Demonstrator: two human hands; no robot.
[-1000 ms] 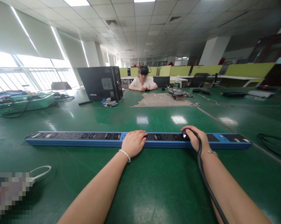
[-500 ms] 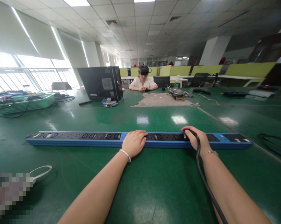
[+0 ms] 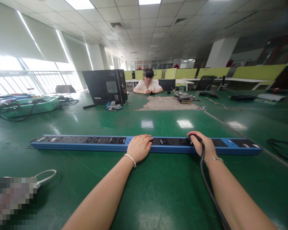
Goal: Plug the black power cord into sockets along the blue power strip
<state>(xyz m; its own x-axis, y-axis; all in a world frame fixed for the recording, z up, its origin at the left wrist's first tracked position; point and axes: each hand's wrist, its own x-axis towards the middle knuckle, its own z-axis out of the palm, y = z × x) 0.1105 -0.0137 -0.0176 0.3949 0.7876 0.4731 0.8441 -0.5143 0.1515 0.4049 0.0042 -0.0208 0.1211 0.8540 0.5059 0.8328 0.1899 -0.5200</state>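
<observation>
Power strip (image 3: 81, 147): labels (image 3: 53, 139) too small to read; right hand (image 3: 203, 146) gripping black plug (image 3: 190, 139); left hand (image 3: 139, 148) open across strip.

A: Place type?
B: Open-plan office. Yellow-green partitions (image 3: 259, 72) at far right, white desks (image 3: 246, 80), mesh chair (image 3: 207, 83).
A: Ceiling?
B: Tiled (image 3: 129, 27), light panels (image 3: 80, 3), air vents (image 3: 116, 25). Blinds (image 3: 47, 44) on left windows.
A: Near part looks like a workshop.
B: Yeah, bench-style: big green table (image 3: 91, 124), far-left computer case (image 3: 104, 87), basket (image 3: 34, 107) with cables.
</observation>
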